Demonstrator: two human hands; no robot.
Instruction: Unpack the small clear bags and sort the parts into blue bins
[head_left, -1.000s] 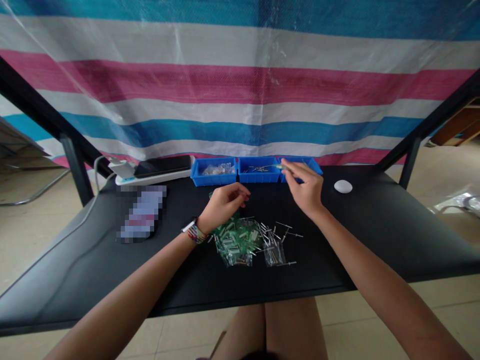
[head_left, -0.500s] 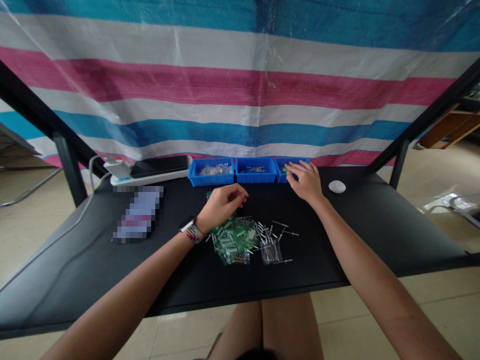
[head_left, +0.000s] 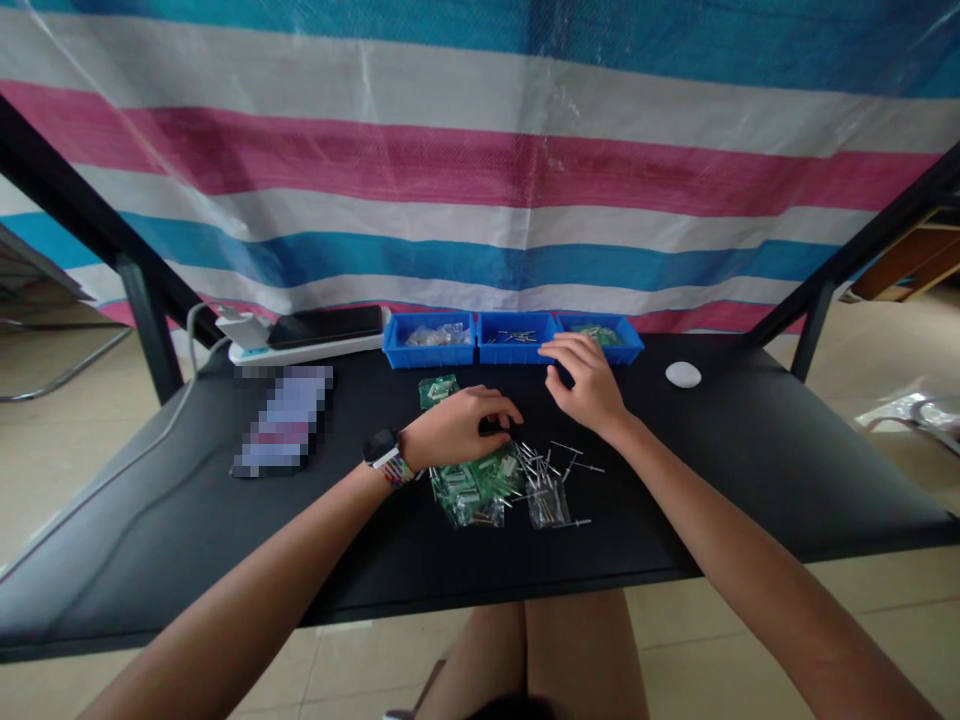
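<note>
My left hand (head_left: 466, 424), with a watch and a woven bracelet on its wrist, hovers over the heap of small green packets (head_left: 463, 485). Its fingers are loosely curled, thumb apart, and nothing shows in them. My right hand (head_left: 587, 385) is in front of the right blue bin (head_left: 628, 352), which has green packets inside. Its fingers are spread from the thumb and hold nothing I can see. Loose silver pop rivets (head_left: 538, 462) and a clear packet (head_left: 549, 505) lie right of the heap. A single green packet (head_left: 437, 391) lies behind my left hand.
The left bin (head_left: 429, 357) holds clear packets; the middle bin (head_left: 516, 354) holds rivets. Leftward are a white power strip (head_left: 315, 352), a dark phone (head_left: 326, 326), a blurred-out phone (head_left: 285, 425) and a cable. A white rounded object (head_left: 683, 375) sits at right. Striped sheeting hangs behind.
My right hand has drawn back from the right bin toward me and to the left, showing green packets inside it. My left hand has moved right and nearer, over the heap.
</note>
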